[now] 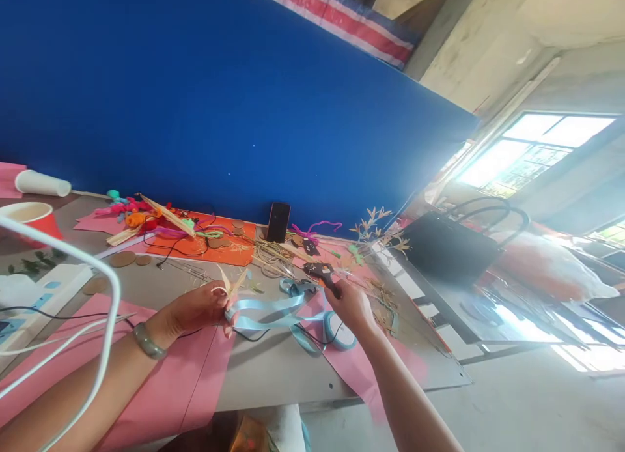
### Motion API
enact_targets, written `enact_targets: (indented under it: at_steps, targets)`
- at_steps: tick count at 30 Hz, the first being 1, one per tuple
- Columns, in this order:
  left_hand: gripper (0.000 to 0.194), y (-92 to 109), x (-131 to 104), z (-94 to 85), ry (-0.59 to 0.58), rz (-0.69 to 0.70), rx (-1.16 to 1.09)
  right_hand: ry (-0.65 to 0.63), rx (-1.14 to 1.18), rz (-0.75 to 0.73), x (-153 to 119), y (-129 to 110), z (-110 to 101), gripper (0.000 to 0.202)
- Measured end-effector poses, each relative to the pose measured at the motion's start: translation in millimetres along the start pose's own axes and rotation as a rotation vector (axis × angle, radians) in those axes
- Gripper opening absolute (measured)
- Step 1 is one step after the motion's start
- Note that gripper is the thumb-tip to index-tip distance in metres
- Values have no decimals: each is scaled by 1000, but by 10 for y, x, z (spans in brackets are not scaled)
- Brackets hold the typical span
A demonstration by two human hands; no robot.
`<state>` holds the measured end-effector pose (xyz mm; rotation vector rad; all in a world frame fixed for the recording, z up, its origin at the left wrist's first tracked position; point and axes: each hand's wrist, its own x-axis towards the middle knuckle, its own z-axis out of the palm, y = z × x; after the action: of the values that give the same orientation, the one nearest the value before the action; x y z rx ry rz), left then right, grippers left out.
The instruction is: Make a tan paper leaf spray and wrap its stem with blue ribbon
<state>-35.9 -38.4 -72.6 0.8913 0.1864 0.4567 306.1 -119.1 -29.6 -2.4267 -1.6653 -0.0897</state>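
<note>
My left hand (213,305), with a bangle at the wrist, is closed on a small pale dried-leaf piece (230,284) whose pointed tips stick up. Light blue ribbon (268,303) runs in two strands from these fingers towards the right. My right hand (352,305) grips the handle of a black glue gun (318,269), its body pointing left over the table. Below that hand rests a roll of blue ribbon (347,338). A black cord passes near the roll. My left fingertips partly hide the leaf piece and ribbon end.
Pink paper (161,380) covers the front left of the table. A white cable (114,309) loops across the left foreground near a power strip (43,296). Behind stand a phone (278,222), orange paper (205,247) with craft scraps, and a blue panel (219,100). A black bag (444,247) is at right.
</note>
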Motion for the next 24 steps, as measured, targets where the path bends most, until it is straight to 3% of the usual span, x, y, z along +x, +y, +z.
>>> enact_targets:
  at_steps: [8,15,21,24]
  targets:
    - [27,-81,-9,-99,-1,11,-5,-19,-62,82,188,-148,231,27]
    - [30,-22,-15,-27,3,38,-16,-113,-91,79,279,-146,385,21]
    - [37,-7,-17,-33,28,2,5,-99,-131,68,170,-213,235,24]
    - [35,-12,-9,-41,41,19,-24,-81,-93,-41,-21,-330,45,27]
